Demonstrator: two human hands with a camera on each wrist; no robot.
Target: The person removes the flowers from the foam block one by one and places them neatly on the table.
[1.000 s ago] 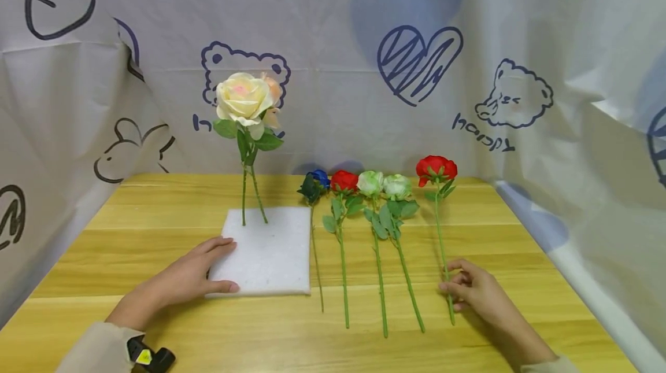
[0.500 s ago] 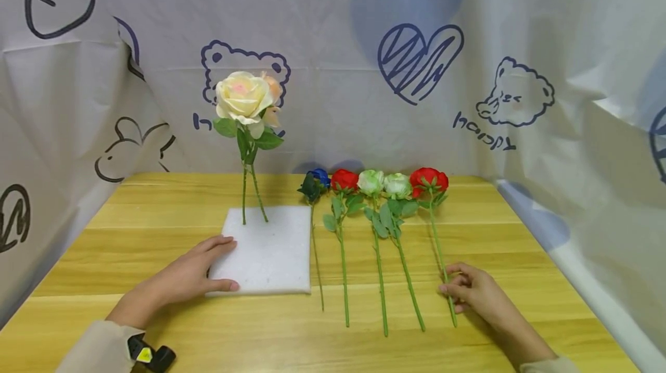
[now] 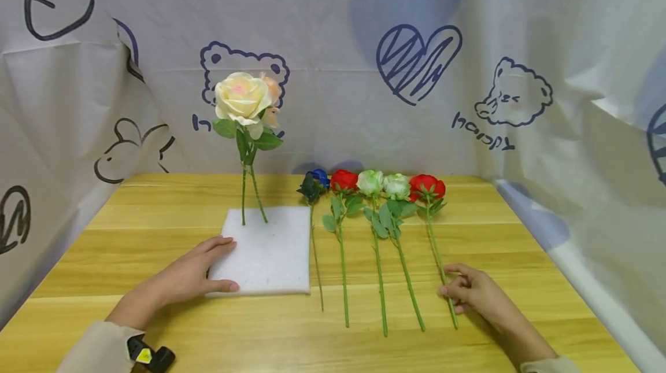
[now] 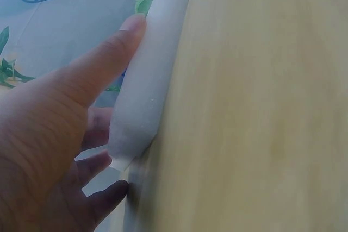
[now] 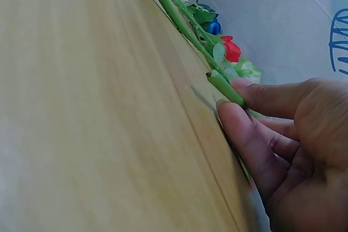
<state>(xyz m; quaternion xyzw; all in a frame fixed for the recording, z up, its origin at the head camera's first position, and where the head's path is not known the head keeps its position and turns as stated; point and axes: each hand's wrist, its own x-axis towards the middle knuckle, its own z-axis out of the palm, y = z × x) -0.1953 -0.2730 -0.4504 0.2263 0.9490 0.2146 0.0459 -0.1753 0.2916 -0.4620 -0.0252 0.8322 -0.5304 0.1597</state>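
My right hand (image 3: 470,292) pinches the lower green stem of a red artificial rose (image 3: 428,187) between thumb and fingers, as the right wrist view also shows near the stem's cut end (image 5: 224,86). The rose's head lies at the right end of a row, beside a pale green flower (image 3: 396,187). On the left edge of a white foam block (image 3: 270,263) rests my left hand (image 3: 189,274), thumb and forefinger spread over its top. In the left wrist view the thumb (image 4: 109,58) lies along the foam. A cream rose (image 3: 241,95) and a peach flower (image 3: 272,88) stand upright in the block.
Left of the held rose lie another pale green flower (image 3: 370,183), a second red rose (image 3: 344,180) and a blue rose (image 3: 319,177), stems toward me. The wooden table (image 3: 171,205) ends at a white curtain (image 3: 322,101) with drawings.
The red rose in my right hand has swung left and down at its head, coming close beside the pale green flower. My left hand and the foam block stay put.
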